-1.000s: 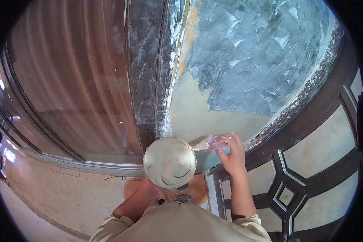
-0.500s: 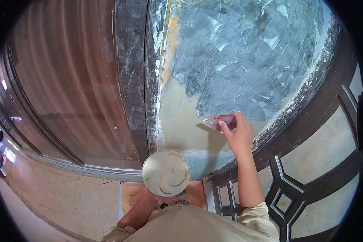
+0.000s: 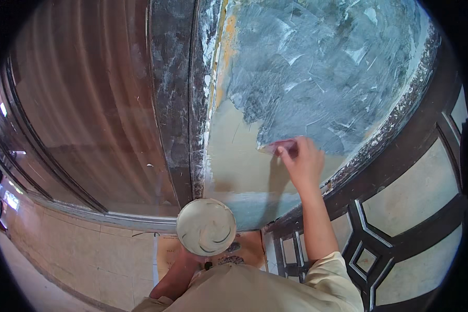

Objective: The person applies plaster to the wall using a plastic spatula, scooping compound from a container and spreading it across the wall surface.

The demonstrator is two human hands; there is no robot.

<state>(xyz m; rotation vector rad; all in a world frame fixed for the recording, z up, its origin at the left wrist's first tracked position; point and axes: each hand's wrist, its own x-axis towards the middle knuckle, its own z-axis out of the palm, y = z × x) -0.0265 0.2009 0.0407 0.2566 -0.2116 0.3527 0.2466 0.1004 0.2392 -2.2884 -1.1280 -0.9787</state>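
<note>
My right hand [image 3: 306, 161] pinches a thin reddish translucent spreader [image 3: 282, 146], its tip against the wall where a smooth beige coat [image 3: 234, 161] meets the streaky blue-grey surface [image 3: 317, 78]. At waist height a round tub [image 3: 206, 227] of swirled beige paste rests on my left hand [image 3: 192, 256]. Most of that hand's fingers are hidden under the tub. Both forearms come up from the lower edge in beige sleeves.
A dark paint-smeared post [image 3: 174, 104] and glass with a brown curtain [image 3: 88, 104] stand on the left. To the right is a dark wooden door [image 3: 395, 203] with pale panels. Brown cardboard [image 3: 169, 249] lies on the tiled floor [image 3: 106, 249].
My right hand has moved slightly up and left, bringing the spreader's tip to the wall. The tub in my left hand has shifted a little left and down.
</note>
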